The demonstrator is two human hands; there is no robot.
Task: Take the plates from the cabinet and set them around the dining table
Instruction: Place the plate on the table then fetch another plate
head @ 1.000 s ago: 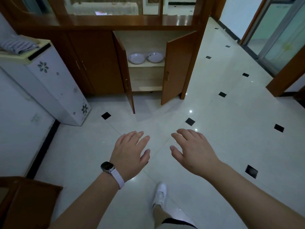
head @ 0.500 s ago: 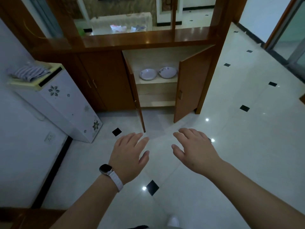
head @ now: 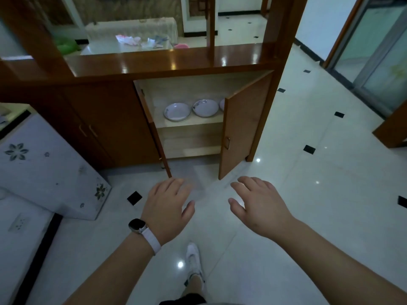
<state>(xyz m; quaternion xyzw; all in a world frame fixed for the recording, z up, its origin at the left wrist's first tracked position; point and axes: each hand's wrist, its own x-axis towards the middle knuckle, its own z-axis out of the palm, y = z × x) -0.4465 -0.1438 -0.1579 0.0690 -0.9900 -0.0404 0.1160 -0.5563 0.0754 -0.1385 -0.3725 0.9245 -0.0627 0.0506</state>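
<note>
Both doors of the cabinet (head: pixel 110 119) stand wide open. On the upper shelf (head: pixel 189 124) inside it sits a white plate (head: pixel 177 111) at the left, with a second plate (head: pixel 206 107) just beside it on the right. The rim of a third plate (head: pixel 222 104) peeks out from behind the right door (head: pixel 242 128). The left door (head: pixel 154 133) swings out toward the camera.

Down in front of the cabinet, over the tiled floor (head: pixel 308 194), both hands hover palms down, well short of the shelf. The left hand (head: pixel 167 208), with a watch (head: pixel 137 225) on a white strap at the wrist, has its fingers (head: pixel 174 183) relaxed and slightly spread, holding nothing. The right hand (head: pixel 262 208) is the same: fingers (head: pixel 248 181) loosely spread, thumb out, nothing in its grasp. Neither hand touches a door.

Further back from the cabinet, below the hands, a white shoe (head: pixel 193 258) is planted on the floor. To the cabinet's left stands a white appliance (head: pixel 44 168) with flower prints.
</note>
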